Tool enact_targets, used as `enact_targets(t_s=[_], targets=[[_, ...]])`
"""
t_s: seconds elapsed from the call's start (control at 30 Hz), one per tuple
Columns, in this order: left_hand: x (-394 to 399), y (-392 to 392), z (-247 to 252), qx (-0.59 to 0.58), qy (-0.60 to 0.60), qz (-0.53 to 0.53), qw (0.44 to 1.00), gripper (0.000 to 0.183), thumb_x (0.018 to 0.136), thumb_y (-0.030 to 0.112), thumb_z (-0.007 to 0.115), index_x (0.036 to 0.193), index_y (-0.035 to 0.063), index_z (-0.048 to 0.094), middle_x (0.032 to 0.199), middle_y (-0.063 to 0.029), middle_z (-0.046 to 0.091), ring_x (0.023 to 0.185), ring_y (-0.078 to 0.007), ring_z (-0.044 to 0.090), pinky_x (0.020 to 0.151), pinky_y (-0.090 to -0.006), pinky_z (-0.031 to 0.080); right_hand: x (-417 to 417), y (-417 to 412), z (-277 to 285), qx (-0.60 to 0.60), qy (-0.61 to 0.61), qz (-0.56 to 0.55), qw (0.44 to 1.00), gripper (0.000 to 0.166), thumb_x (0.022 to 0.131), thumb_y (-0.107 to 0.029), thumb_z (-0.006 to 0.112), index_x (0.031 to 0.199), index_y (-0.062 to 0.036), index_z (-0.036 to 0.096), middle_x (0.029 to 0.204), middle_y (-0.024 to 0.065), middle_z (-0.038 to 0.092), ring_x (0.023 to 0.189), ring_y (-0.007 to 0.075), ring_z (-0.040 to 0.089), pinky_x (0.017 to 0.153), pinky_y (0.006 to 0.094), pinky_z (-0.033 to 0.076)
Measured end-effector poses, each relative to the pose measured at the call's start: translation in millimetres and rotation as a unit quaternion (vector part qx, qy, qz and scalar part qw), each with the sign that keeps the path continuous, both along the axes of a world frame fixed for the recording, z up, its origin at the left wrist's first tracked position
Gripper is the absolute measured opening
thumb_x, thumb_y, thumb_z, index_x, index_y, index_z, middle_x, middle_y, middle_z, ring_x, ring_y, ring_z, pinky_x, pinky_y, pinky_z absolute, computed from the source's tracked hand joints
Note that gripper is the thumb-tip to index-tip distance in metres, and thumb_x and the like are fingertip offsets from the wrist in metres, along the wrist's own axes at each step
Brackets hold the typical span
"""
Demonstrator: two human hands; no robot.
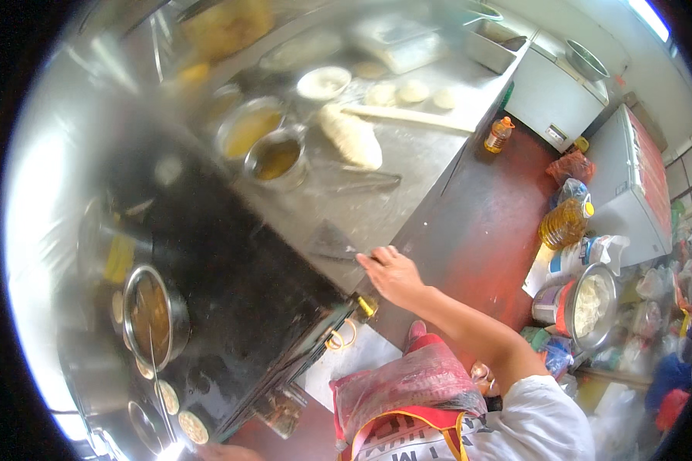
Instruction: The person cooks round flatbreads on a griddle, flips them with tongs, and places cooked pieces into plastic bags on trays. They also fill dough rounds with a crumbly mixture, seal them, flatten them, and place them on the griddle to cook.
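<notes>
My right hand (393, 274) is at the near edge of the steel worktop (380, 219), with its fingers around the end of a flat, dark scraper (331, 241). The scraper's blade rests on or just over the metal. Only part of my left hand (229, 452) shows at the bottom edge; whether it holds anything is cut off from view. Close to it are a round flatbread (193, 427) on the black griddle (225, 271) and long metal tongs or a utensil (162, 403) leaning from a steel pot of brown liquid (150, 317).
A pale dough mass (352, 138), a rolling pin (409, 117), dough rounds (413, 91), a white bowl (324, 83) and steel pots of liquid (274, 158) sit farther back. Oil bottles (565, 223), a basin (594, 308) and chest freezers (559, 95) line the right.
</notes>
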State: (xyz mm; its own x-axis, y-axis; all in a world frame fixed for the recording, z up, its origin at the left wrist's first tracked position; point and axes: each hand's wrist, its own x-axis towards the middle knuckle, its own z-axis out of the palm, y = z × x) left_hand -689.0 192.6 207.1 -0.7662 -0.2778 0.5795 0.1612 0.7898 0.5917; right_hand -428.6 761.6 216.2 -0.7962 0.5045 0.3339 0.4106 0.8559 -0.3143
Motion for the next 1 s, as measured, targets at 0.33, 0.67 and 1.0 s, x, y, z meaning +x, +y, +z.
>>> enact_targets(t_s=[0.33,0.67,1.0], targets=[[181.2,415.4,74.4,-0.054,-0.027,-0.412,0.909,0.033,0.090,0.003,0.053,0.122,-0.0039,0.051,0.135,-0.0222,0.046,0.125,-0.0377,0.046,0.106,-0.0478,0.035,-15.9,236.3,-13.1,-0.052,0.101,-0.024,0.993,0.015,0.084,-0.018,0.063,0.097,-0.0137,0.070,0.101,0.0064,0.061,0.099,0.0271,0.054,0.085,0.0414,0.044],[166.7,776.0,37.9,0.360,-0.370,-0.495,0.699,0.029,0.093,-0.001,0.051,0.121,-0.0060,0.055,0.124,-0.0179,0.057,0.116,-0.0257,0.057,0.100,-0.0363,0.045,-111.3,515.0,-29.3,0.023,-0.125,0.016,0.992,0.011,0.084,-0.013,0.059,0.090,-0.0055,0.065,0.099,0.0115,0.061,0.102,0.0329,0.055,0.082,0.0417,0.048],[121.1,1006.8,25.9,0.666,-0.464,-0.362,0.458,0.059,0.095,0.048,0.049,0.133,0.0028,0.044,0.126,-0.0142,0.053,0.116,-0.0277,0.054,0.101,-0.0431,0.043,-36.2,554.2,66.8,-0.262,0.015,0.324,0.909,0.038,0.084,-0.014,0.061,0.120,-0.0064,0.057,0.092,0.0137,0.064,0.085,0.0331,0.065,0.073,0.0421,0.053]])
